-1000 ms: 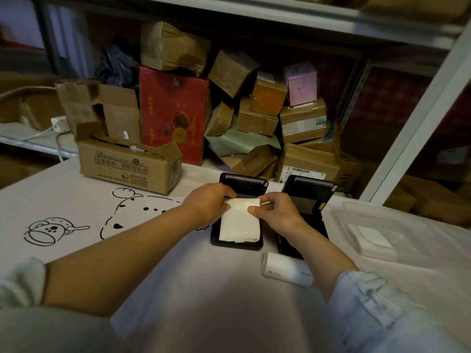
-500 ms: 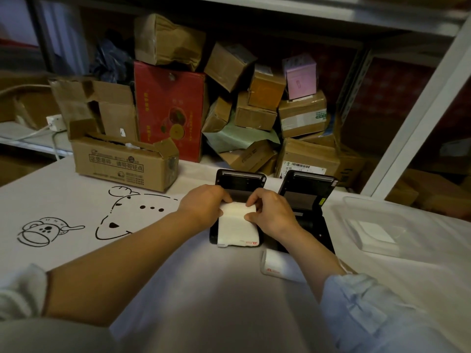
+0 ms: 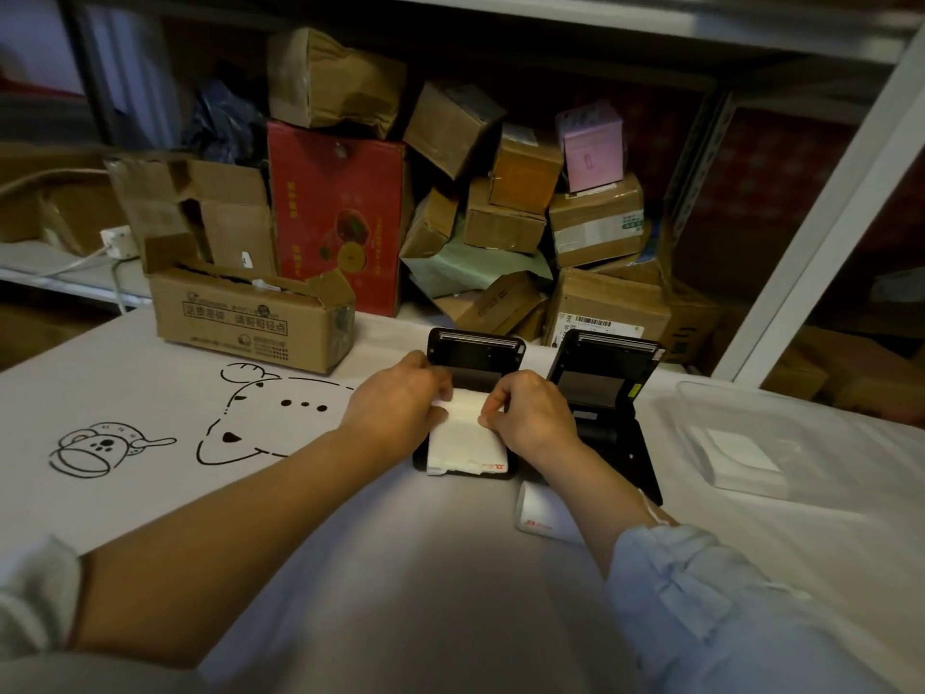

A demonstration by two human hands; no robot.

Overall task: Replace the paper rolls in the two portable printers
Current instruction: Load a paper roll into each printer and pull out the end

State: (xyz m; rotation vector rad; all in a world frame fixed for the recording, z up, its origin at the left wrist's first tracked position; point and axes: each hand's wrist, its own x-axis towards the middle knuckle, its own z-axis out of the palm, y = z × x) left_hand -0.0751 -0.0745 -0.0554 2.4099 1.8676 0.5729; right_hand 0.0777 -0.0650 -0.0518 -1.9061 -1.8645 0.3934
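Note:
Two black portable printers lie side by side on the white cloth, both with lids raised. On the left printer a white paper roll rests in the bay, its loose end trailing toward me. My left hand pinches the roll's left end and my right hand pinches its right end. The right printer stands with an open bay, partly hidden by my right wrist. A second white paper roll lies on the cloth below the printers.
A clear plastic tray holding white paper sits to the right. An open cardboard box stands at the back left. Stacked cartons fill the shelf behind. A white shelf post rises at right.
Both hands moved closer together over the left printer and pressed the paper down into the bay; the paper's free end now lies lower on the printer body.

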